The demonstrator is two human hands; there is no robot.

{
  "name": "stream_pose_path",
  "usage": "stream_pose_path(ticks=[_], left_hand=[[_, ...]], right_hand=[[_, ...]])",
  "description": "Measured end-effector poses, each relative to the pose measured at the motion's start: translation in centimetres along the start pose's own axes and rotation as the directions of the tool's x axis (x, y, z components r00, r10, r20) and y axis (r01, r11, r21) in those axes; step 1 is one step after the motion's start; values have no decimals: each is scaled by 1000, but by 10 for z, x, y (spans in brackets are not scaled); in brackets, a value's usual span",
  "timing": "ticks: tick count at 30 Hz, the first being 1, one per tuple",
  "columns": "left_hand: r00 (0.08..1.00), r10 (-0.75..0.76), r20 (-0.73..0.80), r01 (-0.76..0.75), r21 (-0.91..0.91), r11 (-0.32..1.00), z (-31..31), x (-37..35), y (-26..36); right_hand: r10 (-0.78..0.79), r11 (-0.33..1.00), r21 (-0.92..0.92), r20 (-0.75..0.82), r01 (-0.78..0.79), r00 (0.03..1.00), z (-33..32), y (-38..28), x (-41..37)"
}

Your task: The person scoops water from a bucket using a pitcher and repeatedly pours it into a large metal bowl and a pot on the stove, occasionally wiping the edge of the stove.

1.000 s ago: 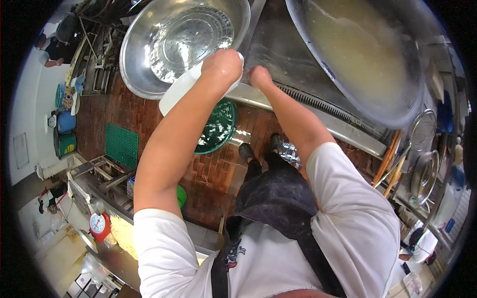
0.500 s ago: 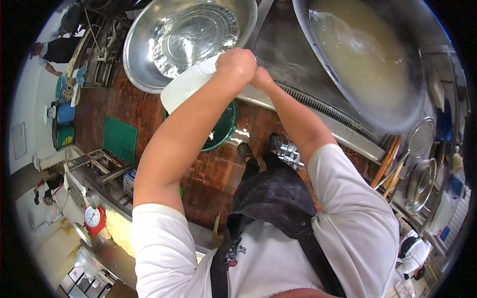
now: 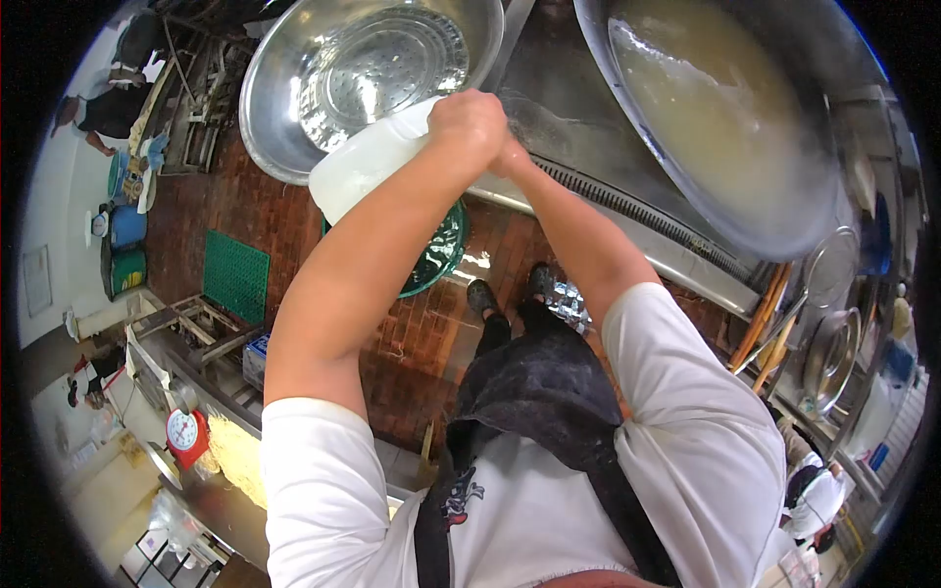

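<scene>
At the edge of the steel surface [image 3: 578,118], the two hands have come together. A second ago the right hand [image 3: 513,157] lay by itself on the surface's rim, apart from the other; now it sits pressed against the left hand [image 3: 470,120], mostly hidden behind it, so I cannot tell whether it grips anything. The left hand is clenched around the neck end of a white jug [image 3: 365,165], which has lifted slightly and now shows more of its rounded body. The jug is milky, translucent plastic with a smooth skin, and lies tilted, its base hanging out past the rim of a wide, shiny metal basin [image 3: 284,108]. A round perforated strainer [image 3: 382,64] lies inside that basin. To the right a large wok [image 3: 716,108] holds cloudy, pale yellowish liquid. Below the jug, on the red brick floor [image 3: 412,343], sits a green slotted basket [image 3: 441,250].
</scene>
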State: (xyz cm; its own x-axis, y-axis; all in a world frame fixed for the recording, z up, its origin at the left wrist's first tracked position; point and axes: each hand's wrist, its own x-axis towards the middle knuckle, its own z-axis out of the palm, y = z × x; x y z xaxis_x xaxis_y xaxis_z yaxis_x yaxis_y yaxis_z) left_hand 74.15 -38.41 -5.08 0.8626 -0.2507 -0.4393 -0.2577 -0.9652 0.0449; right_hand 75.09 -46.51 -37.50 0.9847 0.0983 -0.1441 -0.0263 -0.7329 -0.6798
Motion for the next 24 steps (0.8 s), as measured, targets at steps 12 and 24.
stream_pose_path(ticks=[12, 24], left_hand=[[912, -205, -354, -55, -601, 797, 21, -107, -156], [857, -496, -139, 380, -479, 791, 229, -154, -265]], right_hand=[[-59, 980, -196, -368, -15, 928, -129, 42, -181], [111, 934, -330, -88, -134, 990, -73, -28, -163]])
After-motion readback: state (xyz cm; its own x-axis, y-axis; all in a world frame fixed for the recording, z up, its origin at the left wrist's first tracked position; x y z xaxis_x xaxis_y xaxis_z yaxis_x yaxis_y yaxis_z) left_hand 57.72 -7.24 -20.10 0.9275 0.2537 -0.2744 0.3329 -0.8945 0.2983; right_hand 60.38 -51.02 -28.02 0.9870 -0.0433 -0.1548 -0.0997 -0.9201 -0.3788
